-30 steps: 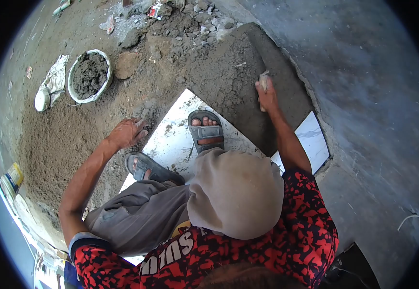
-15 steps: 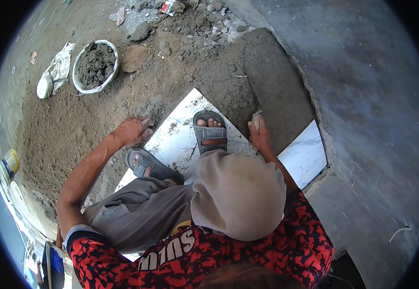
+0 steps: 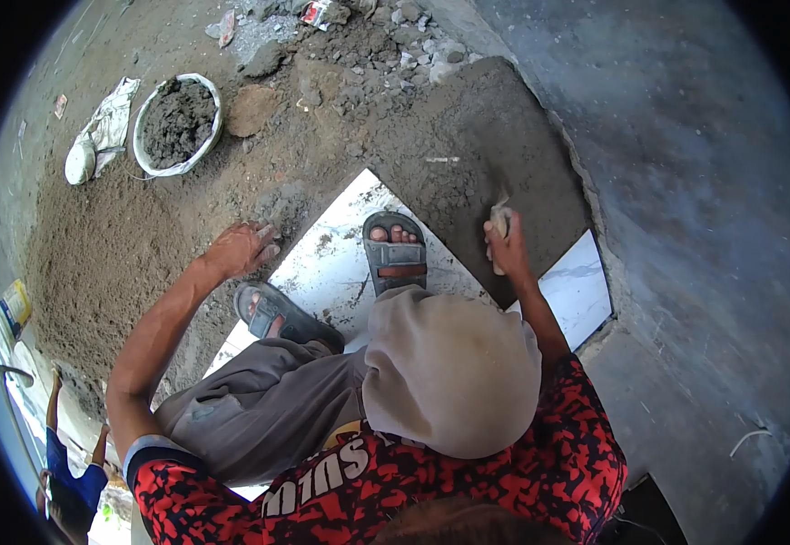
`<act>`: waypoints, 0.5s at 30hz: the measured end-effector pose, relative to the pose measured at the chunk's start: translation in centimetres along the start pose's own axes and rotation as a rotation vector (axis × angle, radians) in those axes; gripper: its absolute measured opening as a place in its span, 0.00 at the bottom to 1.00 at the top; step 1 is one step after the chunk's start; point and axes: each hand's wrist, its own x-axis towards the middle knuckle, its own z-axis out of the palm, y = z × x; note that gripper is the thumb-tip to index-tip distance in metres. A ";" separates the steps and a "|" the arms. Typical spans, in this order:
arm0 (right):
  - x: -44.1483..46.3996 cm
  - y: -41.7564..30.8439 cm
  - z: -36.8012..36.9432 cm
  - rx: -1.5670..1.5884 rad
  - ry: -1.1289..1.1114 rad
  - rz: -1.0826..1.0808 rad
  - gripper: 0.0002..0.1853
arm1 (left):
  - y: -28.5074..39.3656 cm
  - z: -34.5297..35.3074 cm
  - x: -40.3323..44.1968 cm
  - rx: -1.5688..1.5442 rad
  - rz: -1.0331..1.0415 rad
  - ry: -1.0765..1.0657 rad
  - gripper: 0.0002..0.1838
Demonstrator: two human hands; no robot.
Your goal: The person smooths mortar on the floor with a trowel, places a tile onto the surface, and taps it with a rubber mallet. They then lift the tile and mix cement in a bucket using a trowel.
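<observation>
My right hand is closed around the pale handle of a trowel. Its blade is smeared by motion over the wet grey mortar. Loosely curled, with the fingers partly apart and dusty at the tips, my left hand is at the left edge of a white marbled tile and holds nothing that I can see. My sandalled feet rest on this tile, which has mortar crumbs on it. A second white tile lies to the right, beside the mortar bed.
A white-rimmed basin full of mortar stands at the upper left, near a whitish sack. Loose sand covers the left side. Rubble lies at the top. A person in blue is at lower left.
My right hand has moved slightly right and the trowel blade has swung across the mortar. My left hand has barely shifted. More of the person in blue shows at lower left.
</observation>
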 end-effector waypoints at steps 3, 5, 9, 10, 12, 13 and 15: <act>2.5 0.7 -2.1 0.457 0.067 0.006 0.22 | 0.3 0.0 -0.2 0.007 0.015 -0.052 0.30; 2.9 1.3 -3.9 0.474 0.062 0.085 0.21 | 0.5 0.1 -0.2 0.032 0.005 -0.079 0.30; 3.1 1.7 -4.8 0.247 0.099 0.216 0.20 | 0.5 -0.5 0.2 -0.005 0.028 -0.021 0.29; 3.2 1.8 -4.6 0.237 0.089 0.216 0.20 | 0.6 -0.9 0.1 -0.005 -0.019 -0.032 0.29; 3.5 1.6 -3.4 0.137 0.053 0.179 0.21 | 0.7 -1.5 0.0 0.019 -0.061 -0.046 0.29; 3.7 1.5 -3.2 0.137 0.042 0.178 0.21 | 0.4 -1.0 -0.1 0.016 -0.070 -0.049 0.29; 3.4 -0.2 -3.2 0.058 0.014 0.192 0.24 | -0.2 -0.5 0.1 0.035 -0.009 -0.045 0.31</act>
